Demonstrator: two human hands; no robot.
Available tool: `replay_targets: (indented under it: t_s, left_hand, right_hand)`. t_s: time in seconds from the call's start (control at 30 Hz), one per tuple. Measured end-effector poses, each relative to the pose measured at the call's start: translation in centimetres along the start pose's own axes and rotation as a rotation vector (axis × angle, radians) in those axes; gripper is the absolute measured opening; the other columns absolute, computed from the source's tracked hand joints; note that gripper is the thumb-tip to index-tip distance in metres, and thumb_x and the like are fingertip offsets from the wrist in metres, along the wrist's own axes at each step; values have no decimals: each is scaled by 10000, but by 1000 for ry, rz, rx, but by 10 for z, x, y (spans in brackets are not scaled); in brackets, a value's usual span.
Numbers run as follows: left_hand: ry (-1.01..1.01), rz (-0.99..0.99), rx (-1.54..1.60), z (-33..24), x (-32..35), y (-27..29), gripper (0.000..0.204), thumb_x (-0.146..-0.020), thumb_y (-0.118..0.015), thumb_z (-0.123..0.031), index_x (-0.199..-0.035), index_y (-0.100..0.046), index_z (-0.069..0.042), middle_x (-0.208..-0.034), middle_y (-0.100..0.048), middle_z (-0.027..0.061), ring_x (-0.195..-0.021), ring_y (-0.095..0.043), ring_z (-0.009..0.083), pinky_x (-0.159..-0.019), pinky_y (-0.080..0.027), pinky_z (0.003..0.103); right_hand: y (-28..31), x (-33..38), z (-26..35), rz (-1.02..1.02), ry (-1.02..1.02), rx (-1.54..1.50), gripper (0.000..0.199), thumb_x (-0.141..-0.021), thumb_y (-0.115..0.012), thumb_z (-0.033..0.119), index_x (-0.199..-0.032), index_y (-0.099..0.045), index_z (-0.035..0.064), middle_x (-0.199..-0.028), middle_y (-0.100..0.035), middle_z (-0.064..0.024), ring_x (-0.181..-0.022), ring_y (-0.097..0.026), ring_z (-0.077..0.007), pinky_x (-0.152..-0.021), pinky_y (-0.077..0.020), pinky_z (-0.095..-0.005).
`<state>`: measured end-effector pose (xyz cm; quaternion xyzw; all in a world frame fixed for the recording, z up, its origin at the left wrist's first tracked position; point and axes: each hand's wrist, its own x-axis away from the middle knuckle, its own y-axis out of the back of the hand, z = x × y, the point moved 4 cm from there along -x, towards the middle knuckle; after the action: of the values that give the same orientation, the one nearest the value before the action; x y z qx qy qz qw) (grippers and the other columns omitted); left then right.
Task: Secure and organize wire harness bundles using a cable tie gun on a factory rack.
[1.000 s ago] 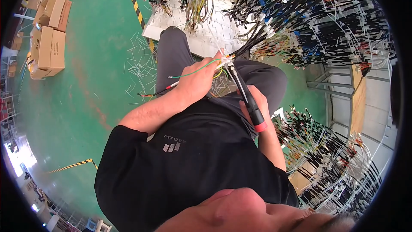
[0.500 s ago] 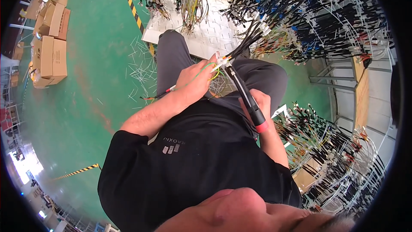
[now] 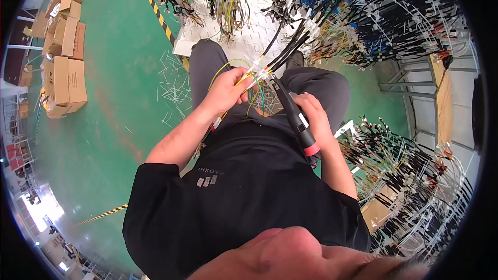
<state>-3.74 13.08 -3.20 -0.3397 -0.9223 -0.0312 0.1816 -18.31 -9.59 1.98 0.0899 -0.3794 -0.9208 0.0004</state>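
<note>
My left hand point(image 3: 228, 89) is closed in front of my lap around a wire harness, with white connectors and yellow and green wires at its fingers. Black cables point(image 3: 295, 44) of this harness run up and away to the right. My right hand point(image 3: 314, 111) is wrapped round a long black handheld tool point(image 3: 293, 111) with a narrow nose and a red ring at its near end. The tool's nose reaches to the white connectors point(image 3: 261, 72) beside my left fingers; whether it touches them I cannot tell. Loose wire ends hang below my left wrist.
Dense bundles of cables point(image 3: 394, 26) hang at the far right, with more cables point(image 3: 399, 176) at my right side. A white board point(image 3: 259, 8) lies beyond my knees. White plastic strips point(image 3: 174, 91) litter the green floor. Cardboard boxes point(image 3: 67, 83) stand at left.
My left hand has shifted slightly left, and the green and yellow wires have swung to new places. The harness cables spread wider. My right fingers lie differently on the tool, which has tilted slightly.
</note>
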Motion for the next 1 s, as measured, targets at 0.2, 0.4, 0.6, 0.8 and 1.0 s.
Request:
replay_targets:
  t_s: [0.2,0.4,0.6,0.8,1.0]
  left_hand:
    - [142,123,195,-2,-1,1,265,-1132,-546,-243,-1222,-654,-19,-965,-748,52,-630,-550,43,-529,-436,208]
    - [249,246,379,-3,-1,2,265,-1142,-543,-258,-1251,-615,-27,-955,-736,89,-619,-519,38,-511,-393,200]
    - [221,186,341,-4,-2,-4,241,-1140,-548,-244,-1231,-617,-32,-957,-735,79,-612,-510,33,-510,-382,194]
    - [106,27,155,-5,-2,-9,182,-1104,-609,-175,-1202,-617,-22,-935,-743,56,-612,-515,39,-537,-414,223]
    - [-6,-71,-56,-6,0,-13,146,-1063,-662,-135,-1103,-593,-13,-888,-750,48,-620,-538,65,-580,-452,269]
  right_hand:
    - [-6,6,-21,89,-41,-336,424,-822,-748,111,-1224,-666,3,-1142,-683,-170,-1093,-658,-398,-1002,-517,-439]
    - [-4,4,-19,128,15,-393,440,-820,-738,106,-1246,-680,11,-1187,-696,-169,-1112,-658,-385,-1028,-506,-453]
    - [-7,8,-16,116,-5,-335,397,-852,-713,111,-1220,-657,-26,-1162,-674,-195,-1094,-661,-391,-1002,-526,-436]
    - [-1,7,1,100,-19,-300,412,-858,-709,157,-1212,-657,-46,-1127,-661,-187,-1052,-661,-378,-966,-529,-418]
    - [-7,8,0,124,-21,-297,389,-868,-695,140,-1213,-661,-37,-1106,-658,-185,-1034,-659,-377,-948,-529,-416]
